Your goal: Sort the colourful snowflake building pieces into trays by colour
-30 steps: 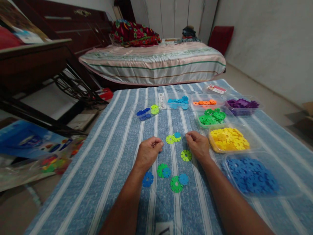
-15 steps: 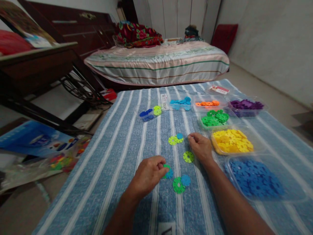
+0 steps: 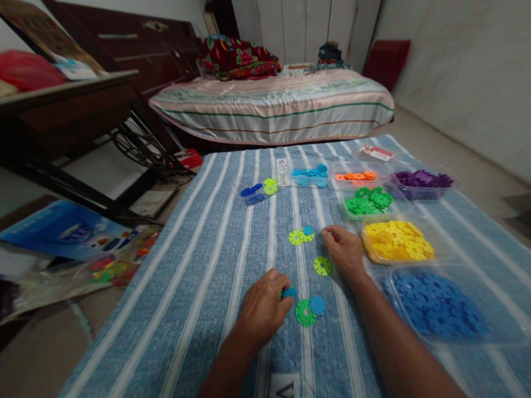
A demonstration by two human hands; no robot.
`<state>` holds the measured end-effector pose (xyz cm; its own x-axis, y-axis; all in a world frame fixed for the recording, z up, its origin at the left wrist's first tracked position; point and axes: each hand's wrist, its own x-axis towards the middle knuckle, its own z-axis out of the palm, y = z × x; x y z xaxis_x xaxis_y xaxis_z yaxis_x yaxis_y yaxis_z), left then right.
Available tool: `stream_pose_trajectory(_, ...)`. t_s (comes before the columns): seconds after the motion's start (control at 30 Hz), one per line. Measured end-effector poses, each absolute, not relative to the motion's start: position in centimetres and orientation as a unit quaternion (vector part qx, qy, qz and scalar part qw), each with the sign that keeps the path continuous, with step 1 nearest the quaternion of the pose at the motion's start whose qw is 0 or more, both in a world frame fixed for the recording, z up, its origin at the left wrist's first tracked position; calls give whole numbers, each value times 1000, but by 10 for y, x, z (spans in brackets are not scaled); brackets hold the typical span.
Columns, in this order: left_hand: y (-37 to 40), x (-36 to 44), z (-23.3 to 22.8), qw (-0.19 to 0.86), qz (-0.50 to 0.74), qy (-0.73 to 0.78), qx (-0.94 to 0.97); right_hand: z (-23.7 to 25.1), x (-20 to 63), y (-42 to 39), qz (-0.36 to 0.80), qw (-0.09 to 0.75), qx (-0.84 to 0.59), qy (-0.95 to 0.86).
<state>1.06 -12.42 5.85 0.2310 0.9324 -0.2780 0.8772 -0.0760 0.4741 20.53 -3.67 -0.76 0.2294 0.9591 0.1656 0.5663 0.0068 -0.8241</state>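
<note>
Left hand (image 3: 265, 304) pinches green-and-blue notched plastic discs (image 3: 291, 292), likely light, stiff, best rim-held; right hand (image 3: 345, 252) curled, contents hidden

"Was the room bright?"

"No, dim and greyish. The striped worktop (image 3: 199, 260) was fairly evenly lit, with only soft, weak shadows."

"Where did the light come from?"

"Hard to say from that view, though the bed (image 3: 271, 117) showed a pale sheen on its cover."

"And the darkest part?"

"Beneath the dark wooden stand (image 3: 74, 116), where detail sank into gloom."

"Any glare?"

"Just faint gleams on the clear tub (image 3: 495, 301) at right."

"Sharpness?"

"Soft throughout; small print on the red-and-white card (image 3: 376, 152) blurred past reading. Shapes stretched toward the edges."
</note>
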Motion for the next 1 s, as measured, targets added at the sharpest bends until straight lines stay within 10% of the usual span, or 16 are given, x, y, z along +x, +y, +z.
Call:
stream_pose_trajectory(0.6,-108,-4,57,492,272,636,528,-11,201,-39,257,416,-660,-570)
stream_pose_trajectory(1.0,63,61,92,550,488,543,405,-11,198,-38,263,414,-656,-574)
